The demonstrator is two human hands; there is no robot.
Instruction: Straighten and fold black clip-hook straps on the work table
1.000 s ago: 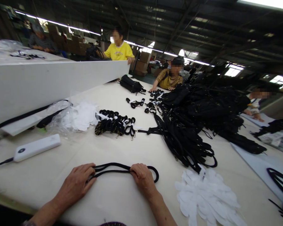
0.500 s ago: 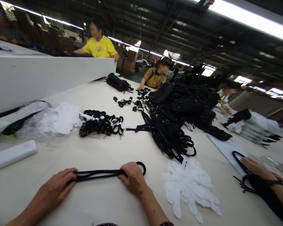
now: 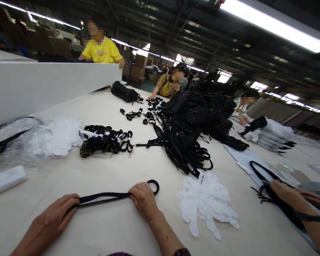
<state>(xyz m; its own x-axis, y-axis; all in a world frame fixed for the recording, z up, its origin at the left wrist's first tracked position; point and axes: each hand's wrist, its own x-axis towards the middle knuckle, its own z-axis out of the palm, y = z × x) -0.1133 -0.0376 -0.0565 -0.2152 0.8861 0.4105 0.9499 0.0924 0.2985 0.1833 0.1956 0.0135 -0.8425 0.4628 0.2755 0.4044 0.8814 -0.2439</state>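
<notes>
A black strap, doubled into parallel lengths, stretches between my hands just over the pale tabletop. My left hand is closed on its left end, with that end hidden in the fingers. My right hand grips it farther right, and a small loop sticks out beyond the knuckles. To the right of my right hand lies a fanned pile of white strips with rounded ends. Beyond my hands is a row of folded black straps with white bands and metal clips. A bundle of loose black straps lies ahead.
A heap of black bags covers the table's far middle. White pieces in clear plastic lie at left, near a white block. A co-worker's hands hold black cords at right. Other people stand around the table.
The view has turned slightly right, so the scene sits farther left. My hands keep their grip on the strap, and its lengths have spread slightly apart near the middle.
</notes>
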